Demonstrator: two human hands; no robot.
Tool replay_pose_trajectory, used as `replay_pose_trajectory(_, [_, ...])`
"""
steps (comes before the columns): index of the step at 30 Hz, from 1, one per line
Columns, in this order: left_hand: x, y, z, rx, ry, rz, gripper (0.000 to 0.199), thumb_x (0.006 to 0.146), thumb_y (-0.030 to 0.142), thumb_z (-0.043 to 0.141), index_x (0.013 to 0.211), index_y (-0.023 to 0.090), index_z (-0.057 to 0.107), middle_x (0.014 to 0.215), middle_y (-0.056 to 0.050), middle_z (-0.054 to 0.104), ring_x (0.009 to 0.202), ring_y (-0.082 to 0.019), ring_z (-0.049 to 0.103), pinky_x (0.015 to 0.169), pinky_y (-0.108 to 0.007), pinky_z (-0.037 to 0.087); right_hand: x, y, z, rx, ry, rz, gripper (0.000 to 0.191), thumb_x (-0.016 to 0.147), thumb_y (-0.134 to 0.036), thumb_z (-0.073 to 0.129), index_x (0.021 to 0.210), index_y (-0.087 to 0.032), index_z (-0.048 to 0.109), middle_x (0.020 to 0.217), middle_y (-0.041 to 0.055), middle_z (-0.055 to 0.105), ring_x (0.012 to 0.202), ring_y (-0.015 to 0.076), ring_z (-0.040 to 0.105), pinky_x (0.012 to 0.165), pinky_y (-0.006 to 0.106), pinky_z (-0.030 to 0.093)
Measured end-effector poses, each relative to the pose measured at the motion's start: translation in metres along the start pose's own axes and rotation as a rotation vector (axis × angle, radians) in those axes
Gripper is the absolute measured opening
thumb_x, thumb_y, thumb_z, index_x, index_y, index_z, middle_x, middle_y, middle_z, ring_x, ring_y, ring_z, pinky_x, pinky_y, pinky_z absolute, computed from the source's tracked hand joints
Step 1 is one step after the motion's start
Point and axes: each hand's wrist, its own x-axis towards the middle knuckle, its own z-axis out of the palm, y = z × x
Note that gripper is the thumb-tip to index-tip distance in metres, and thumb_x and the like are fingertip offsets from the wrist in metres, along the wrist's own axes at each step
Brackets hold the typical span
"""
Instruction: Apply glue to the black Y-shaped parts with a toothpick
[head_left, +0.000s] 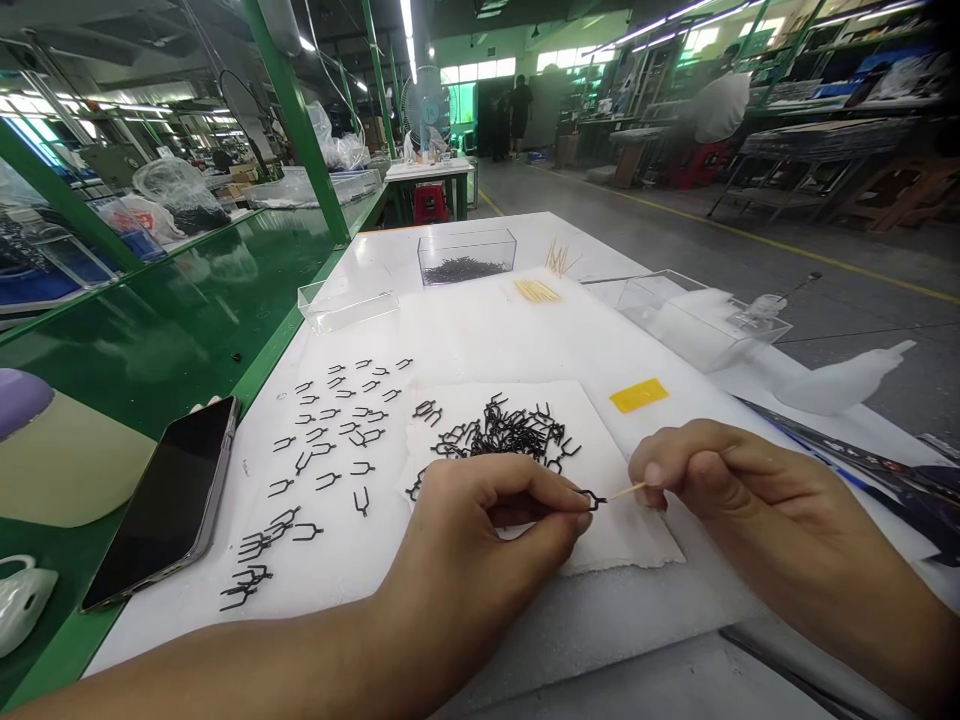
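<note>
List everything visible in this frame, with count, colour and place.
loose clips: a pile, black, on white cloth
sorted clips: many, black, spread left of the pile
phone: one, dark, table's left edge
clear boxes: three, far end
toothpicks: a bundle, pale, far centre
yellow card: one, right of pile
left hand: grip on one black clip
right hand: grip on a toothpick touching that clip
</note>
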Motion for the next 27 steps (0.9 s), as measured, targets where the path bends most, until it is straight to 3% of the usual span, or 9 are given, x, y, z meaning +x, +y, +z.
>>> replay_pose_trajectory(13, [0.0008, -0.0023, 0.0007, -0.010, 0.016, 0.050, 0.011, 0.077, 0.012, 0.071, 0.075, 0.021, 0.076, 0.081, 0.001, 0.080, 0.078, -0.014, 0.074, 0.071, -0.019, 0.058, -0.0018, 0.0038, -0.0024, 0.006, -0.015, -0.012, 0.030, 0.096, -0.054, 0.060, 0.078, -0.034, 0.073, 0.068, -0.0033, 0.067, 0.067, 0.0136, 0.066, 0.064, 0.017, 0.056])
replay_pose_trajectory(27, [0.0022, -0.0054, 0.0009, 0.002, 0.017, 0.062, 0.011, 0.077, 0.012, 0.071, 0.075, 0.022, 0.075, 0.080, 0.002, 0.079, 0.076, -0.013, 0.073, 0.070, -0.018, 0.057, -0.0018, 0.0076, -0.0014, 0.024, 0.010, 0.017, 0.028, 0.096, -0.054, 0.060, 0.079, -0.036, 0.075, 0.068, -0.0021, 0.066, 0.068, 0.0154, 0.063, 0.065, 0.021, 0.055])
